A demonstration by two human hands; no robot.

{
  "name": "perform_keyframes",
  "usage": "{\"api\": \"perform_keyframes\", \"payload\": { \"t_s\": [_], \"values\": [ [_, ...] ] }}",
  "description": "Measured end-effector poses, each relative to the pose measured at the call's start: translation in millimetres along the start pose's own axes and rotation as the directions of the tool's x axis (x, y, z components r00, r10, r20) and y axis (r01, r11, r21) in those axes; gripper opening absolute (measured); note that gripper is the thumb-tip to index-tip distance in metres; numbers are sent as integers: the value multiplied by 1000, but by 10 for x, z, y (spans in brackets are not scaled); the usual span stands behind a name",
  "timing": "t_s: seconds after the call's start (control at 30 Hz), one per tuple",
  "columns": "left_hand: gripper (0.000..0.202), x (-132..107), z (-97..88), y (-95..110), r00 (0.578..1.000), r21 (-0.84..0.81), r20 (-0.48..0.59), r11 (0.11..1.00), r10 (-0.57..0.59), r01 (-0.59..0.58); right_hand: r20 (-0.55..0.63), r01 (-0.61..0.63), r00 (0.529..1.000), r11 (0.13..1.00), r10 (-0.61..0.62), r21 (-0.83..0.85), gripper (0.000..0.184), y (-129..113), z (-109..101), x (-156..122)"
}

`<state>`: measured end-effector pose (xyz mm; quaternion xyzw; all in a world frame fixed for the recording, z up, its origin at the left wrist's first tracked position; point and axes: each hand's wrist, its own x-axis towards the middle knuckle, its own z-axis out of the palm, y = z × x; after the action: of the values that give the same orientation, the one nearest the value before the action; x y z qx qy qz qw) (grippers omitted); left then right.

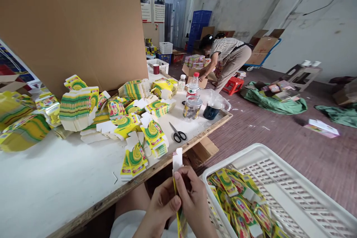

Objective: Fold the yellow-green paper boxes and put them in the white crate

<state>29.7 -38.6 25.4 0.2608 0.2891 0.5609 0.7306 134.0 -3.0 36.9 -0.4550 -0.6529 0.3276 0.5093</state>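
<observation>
**Carton work partly done: basket part-filled, many blanks left on the table**

A bare workroom with grey walls and a dark floor is seen, and a large cardboard sheet (72,26) is propped at the back of a white table (55,186). Stacks and loose heaps of flat yellow-and-green blanks (78,106) are spread across the far half of the table. Scissors (178,134), a glass jar (192,108) and a plastic bottle (193,85) are set near its right end. Well beyond, a co-worker (228,57) is bent over boxes on the floor.

Below the table's near edge, over the lap, a single carton (177,160) is held upright and edge-on. It is gripped from both sides. The left hand (160,208) is closed on it with the thumb pressed against its edge, and the right hand (195,202) is curled round its other side. The carton is narrow and printed in yellow and green, with a plain white tab standing up at its top. Whether it has been fully formed cannot be told from this angle.

Just beside the right hand, a white slatted basket (279,163) is placed, and a layer of similar cartons (240,200) is piled at its near end, while its far end is seen bare.

By this showing, the work is judged to be partly done. A fair number of pieces have been dropped into the basket, but far more blanks remain unhandled on the table.
</observation>
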Motion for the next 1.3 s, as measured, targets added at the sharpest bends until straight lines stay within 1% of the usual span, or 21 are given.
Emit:
{"api": "perform_keyframes", "payload": {
  "t_s": [0.1, 0.2, 0.3, 0.37, 0.47, 0.53, 0.57, 0.67, 0.77, 0.87, 1.0, 1.1, 1.17, 1.3],
  "values": [
    [43, -17, -77, -18, 993, -88, -114, 996, -35, 25, 90, 7, 996, 999, -10, 31, 18, -13, -6, 11],
    [36, -19, -176, -102, 971, -211, -233, 978, -57, 7, 140, 14, 990, 998, -22, 55, 15, -23, -11, 17],
    [35, -19, -228, -139, 961, -237, -267, 971, -76, 11, 135, 58, 989, 996, -66, 63, 12, -17, -28, 20],
    [35, -21, -219, -99, 956, -215, -286, 977, -64, 1, 138, 97, 985, 994, -104, 55, 11, -15, -53, 30],
    [34, -25, -166, 24, 938, -182, -345, 983, -37, -28, 229, 120, 965, 991, -128, 52, 14, -38, -97, 56],
    [32, -31, -127, 101, 931, -176, -362, 984, -43, -23, 270, 116, 955, 992, -127, 55, 16, -73, -111, 71],
    [31, -36, -111, 129, 930, -171, -365, 985, -48, -17, 269, 114, 955, 992, -124, 51, 17, -92, -108, 74],
    [29, -50, -74, 168, 935, -139, -354, 990, -33, -18, 217, 110, 970, 994, -113, 25, 15, -132, -68, 62],
    [33, -52, -60, 178, 961, -105, -276, 994, -23, -6, 187, 101, 977, 995, -103, 17, 11, -131, -22, 41],
    [34, -40, -73, 191, 980, -71, -199, 997, -15, 1, 184, 77, 979, 996, -82, 33, 4, -109, -20, 28],
    [24, -31, -123, 197, 977, -63, -212, 998, 3, -17, 215, 89, 973, 996, -89, 11, 16, -82, -55, 7],
    [30, -35, -156, 192, 981, -42, -192, 999, 17, -26, 241, 126, 963, 992, -122, 0, 22, -80, -55, -5],
    [35, -37, -165, 197, 985, -15, -171, 999, 35, -39, 235, 142, 962, 990, -139, 6, 23, -89, -50, -3],
    [38, -27, -184, 226, 988, 26, -147, 998, 53, -50, 217, 150, 965, 989, -147, 3, 18, -89, -85, 24]
  ]
}}
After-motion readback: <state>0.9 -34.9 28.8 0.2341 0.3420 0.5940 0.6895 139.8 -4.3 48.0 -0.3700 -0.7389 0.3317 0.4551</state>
